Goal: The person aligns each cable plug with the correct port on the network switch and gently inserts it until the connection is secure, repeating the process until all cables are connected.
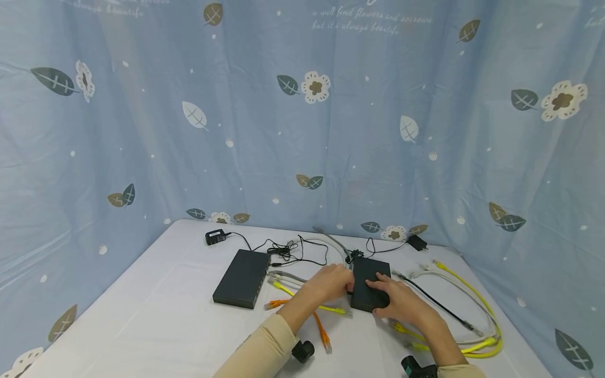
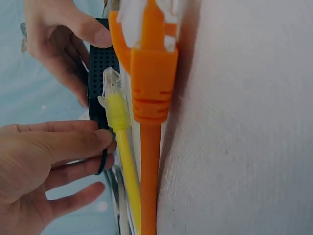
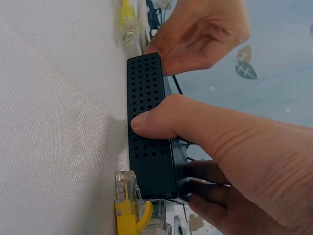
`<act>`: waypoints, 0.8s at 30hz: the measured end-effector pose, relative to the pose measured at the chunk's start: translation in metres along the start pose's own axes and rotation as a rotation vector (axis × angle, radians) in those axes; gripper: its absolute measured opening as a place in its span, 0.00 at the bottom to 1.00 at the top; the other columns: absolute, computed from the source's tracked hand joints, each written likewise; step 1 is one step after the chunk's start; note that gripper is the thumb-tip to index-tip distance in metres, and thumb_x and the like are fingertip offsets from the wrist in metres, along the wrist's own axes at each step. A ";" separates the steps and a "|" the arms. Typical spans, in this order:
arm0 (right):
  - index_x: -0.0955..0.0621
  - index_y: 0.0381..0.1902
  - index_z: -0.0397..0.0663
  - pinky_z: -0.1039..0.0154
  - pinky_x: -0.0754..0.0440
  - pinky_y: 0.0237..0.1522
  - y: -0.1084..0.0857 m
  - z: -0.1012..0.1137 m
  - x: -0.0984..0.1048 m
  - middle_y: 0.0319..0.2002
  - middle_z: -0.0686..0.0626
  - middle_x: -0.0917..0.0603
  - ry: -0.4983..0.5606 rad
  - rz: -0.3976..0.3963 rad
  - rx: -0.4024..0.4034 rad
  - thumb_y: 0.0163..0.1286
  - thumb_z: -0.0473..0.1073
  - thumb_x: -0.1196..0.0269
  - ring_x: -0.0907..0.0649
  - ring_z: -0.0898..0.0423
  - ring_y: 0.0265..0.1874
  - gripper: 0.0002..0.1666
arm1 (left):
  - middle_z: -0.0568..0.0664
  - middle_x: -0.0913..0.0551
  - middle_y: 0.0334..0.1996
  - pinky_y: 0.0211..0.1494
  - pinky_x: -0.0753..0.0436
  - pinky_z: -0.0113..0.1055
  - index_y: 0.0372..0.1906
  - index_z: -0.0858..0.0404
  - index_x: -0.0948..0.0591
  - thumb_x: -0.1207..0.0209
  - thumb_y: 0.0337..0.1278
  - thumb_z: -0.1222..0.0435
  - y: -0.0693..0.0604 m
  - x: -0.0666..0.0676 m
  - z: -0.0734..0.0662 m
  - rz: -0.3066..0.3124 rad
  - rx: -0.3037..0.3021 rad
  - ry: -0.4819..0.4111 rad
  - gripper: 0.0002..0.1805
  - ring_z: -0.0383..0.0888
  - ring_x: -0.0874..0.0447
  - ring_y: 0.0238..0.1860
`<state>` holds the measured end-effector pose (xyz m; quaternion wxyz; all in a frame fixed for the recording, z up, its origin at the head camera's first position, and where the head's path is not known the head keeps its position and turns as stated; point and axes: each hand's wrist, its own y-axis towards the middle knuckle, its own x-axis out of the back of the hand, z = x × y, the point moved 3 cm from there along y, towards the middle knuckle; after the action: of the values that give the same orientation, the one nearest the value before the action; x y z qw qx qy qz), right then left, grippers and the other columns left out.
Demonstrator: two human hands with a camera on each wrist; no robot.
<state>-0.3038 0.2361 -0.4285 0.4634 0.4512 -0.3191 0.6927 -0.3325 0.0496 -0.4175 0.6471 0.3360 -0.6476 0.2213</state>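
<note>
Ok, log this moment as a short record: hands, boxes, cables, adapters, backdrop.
left hand: pinches a black cable beside the right-hand black box
right hand: grips that box, thumb on its vented side
second black box: lies at the left, untouched
cables: orange cable, yellow cable, among others
adapters: two, black, toward the back
backdrop: blue curtain with leaves and flowers

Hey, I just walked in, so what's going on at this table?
A person is working on the right-hand one of two black boxes. Their right hand grips that black box, thumb on its perforated side, while their left hand pinches a thin black cord beside it. Whether the cord is plugged in can't be seen. The other box lies to the left, untouched, with a yellow cable and an orange cable lying between the two.
</note>
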 end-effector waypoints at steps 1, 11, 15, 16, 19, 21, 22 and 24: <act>0.24 0.67 0.52 0.30 0.32 0.60 0.000 0.000 0.000 0.72 0.33 0.36 -0.001 0.000 -0.002 0.52 0.49 0.25 0.34 0.25 0.67 0.43 | 0.37 0.12 0.35 0.37 0.20 0.22 0.35 0.51 0.11 0.34 0.57 0.68 0.000 0.000 0.001 0.005 0.000 -0.017 0.08 0.31 0.16 0.34; 0.26 0.68 0.52 0.30 0.32 0.60 -0.002 0.006 0.004 0.72 0.32 0.37 -0.009 0.013 0.009 0.53 0.51 0.25 0.35 0.24 0.66 0.44 | 0.39 0.12 0.39 0.42 0.19 0.23 0.42 0.52 0.11 0.32 0.54 0.69 -0.001 0.000 0.012 0.066 0.004 -0.138 0.12 0.32 0.15 0.39; 0.26 0.69 0.51 0.29 0.34 0.60 -0.002 0.005 0.004 0.73 0.31 0.38 0.000 0.017 0.017 0.54 0.52 0.26 0.36 0.24 0.67 0.44 | 0.40 0.12 0.44 0.47 0.18 0.25 0.47 0.53 0.12 0.31 0.54 0.64 -0.003 0.003 0.010 0.090 -0.001 -0.154 0.14 0.34 0.15 0.45; 0.27 0.69 0.51 0.29 0.34 0.60 -0.002 0.005 0.004 0.73 0.31 0.38 0.001 0.019 0.021 0.55 0.52 0.26 0.36 0.24 0.67 0.44 | 0.40 0.12 0.46 0.48 0.18 0.26 0.49 0.53 0.13 0.30 0.54 0.63 -0.004 0.004 0.010 0.092 0.001 -0.159 0.15 0.34 0.15 0.47; 0.28 0.70 0.51 0.29 0.34 0.60 0.000 0.002 0.002 0.73 0.30 0.39 0.001 0.023 0.029 0.56 0.54 0.27 0.35 0.24 0.67 0.44 | 0.40 0.13 0.49 0.50 0.18 0.27 0.52 0.53 0.14 0.30 0.54 0.59 -0.004 0.007 0.008 0.092 0.012 -0.170 0.18 0.35 0.16 0.50; 0.28 0.70 0.51 0.29 0.33 0.60 0.000 0.002 0.001 0.73 0.30 0.39 0.003 0.023 0.029 0.57 0.55 0.27 0.35 0.25 0.67 0.44 | 0.40 0.14 0.50 0.51 0.18 0.28 0.52 0.53 0.14 0.30 0.53 0.58 -0.004 0.009 0.005 0.088 0.018 -0.175 0.19 0.36 0.16 0.50; 0.28 0.70 0.51 0.29 0.33 0.60 0.000 0.001 0.000 0.73 0.30 0.40 0.004 0.024 0.025 0.57 0.56 0.27 0.34 0.25 0.67 0.44 | 0.40 0.14 0.50 0.50 0.18 0.28 0.52 0.53 0.14 0.30 0.53 0.57 -0.004 0.009 0.003 0.087 0.019 -0.175 0.20 0.36 0.16 0.50; 0.28 0.70 0.52 0.30 0.32 0.60 0.000 0.001 -0.002 0.73 0.31 0.40 0.003 0.023 0.013 0.57 0.56 0.28 0.34 0.26 0.67 0.45 | 0.40 0.14 0.50 0.50 0.19 0.28 0.52 0.53 0.14 0.29 0.53 0.56 -0.003 0.010 -0.001 0.087 0.023 -0.169 0.20 0.37 0.16 0.50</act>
<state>-0.3030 0.2345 -0.4297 0.4528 0.4495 -0.3193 0.7007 -0.3290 0.0464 -0.4083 0.5761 0.3324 -0.7112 0.2275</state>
